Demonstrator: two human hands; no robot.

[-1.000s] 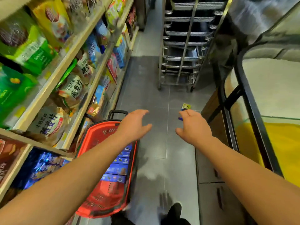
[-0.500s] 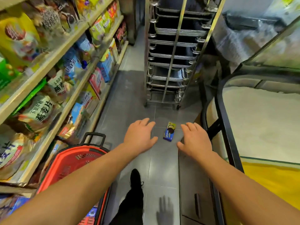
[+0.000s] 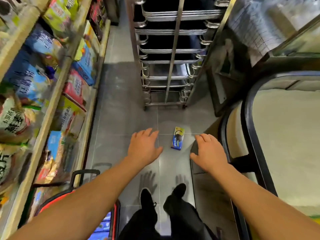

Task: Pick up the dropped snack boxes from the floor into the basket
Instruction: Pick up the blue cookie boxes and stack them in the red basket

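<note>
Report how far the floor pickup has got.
Done: several blue snack boxes already lie in the red basket. In hand: nothing; left hand and right hand hover open on either side of one blue-and-yellow snack box on the floor. Left: grip it and drop it in the basket.

Both arms extended forward; left hand (image 3: 144, 147) and right hand (image 3: 208, 154) palms down, fingers relaxed, empty

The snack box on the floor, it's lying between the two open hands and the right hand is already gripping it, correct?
Not quite. The head view shows the snack box lying between the open left hand and right hand, but neither hand touches it.
</note>
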